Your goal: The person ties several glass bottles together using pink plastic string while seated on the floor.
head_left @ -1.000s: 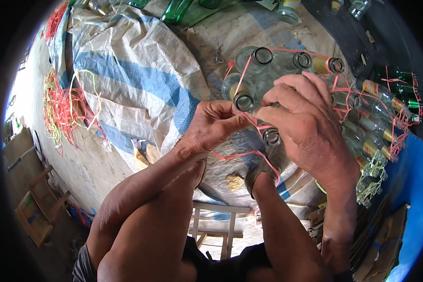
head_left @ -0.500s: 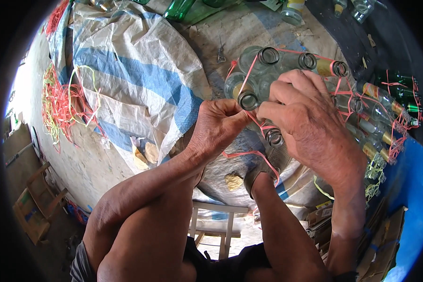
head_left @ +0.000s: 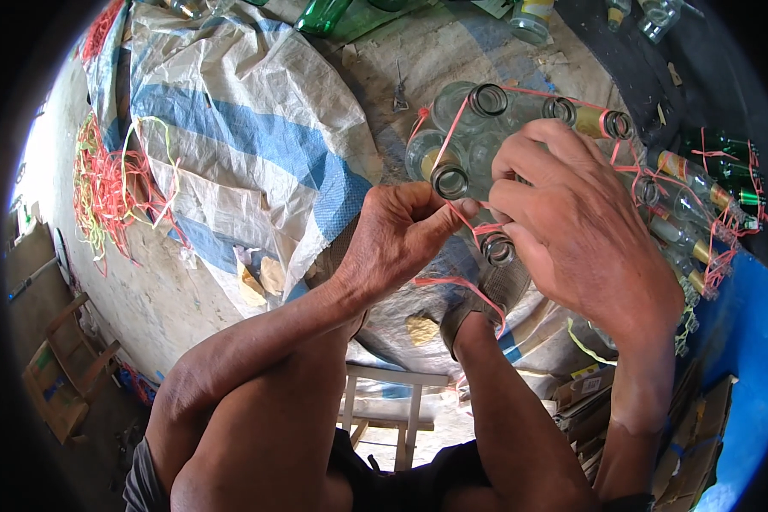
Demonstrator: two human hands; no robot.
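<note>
Several clear glass bottles (head_left: 450, 180) stand bunched together in front of me, with pink plastic string (head_left: 450, 141) running around their necks. My left hand (head_left: 399, 229) pinches the string between thumb and fingers beside the nearest left neck. From the right, my right hand (head_left: 572, 200) arches over the bunch with its fingers bent. Its thumb and fingertips close on the string just above the lowest bottle neck (head_left: 497, 249), where a pink loop is wrapped. The palm hides part of the bunch. A loose pink tail (head_left: 461, 282) hangs below.
To the right lie more tied clear bottles (head_left: 689, 200) and green bottles (head_left: 725, 158). A blue-and-white woven sheet (head_left: 256, 119) spreads on the left, with a tangle of pink and yellow string (head_left: 111, 183) beyond it. Flattened cardboard (head_left: 700, 435) leans at lower right.
My right hand has shifted slightly right and down, and its fingers have opened a little from the left hand. The left hand stays nearly in place, its thumb tip showing more.
</note>
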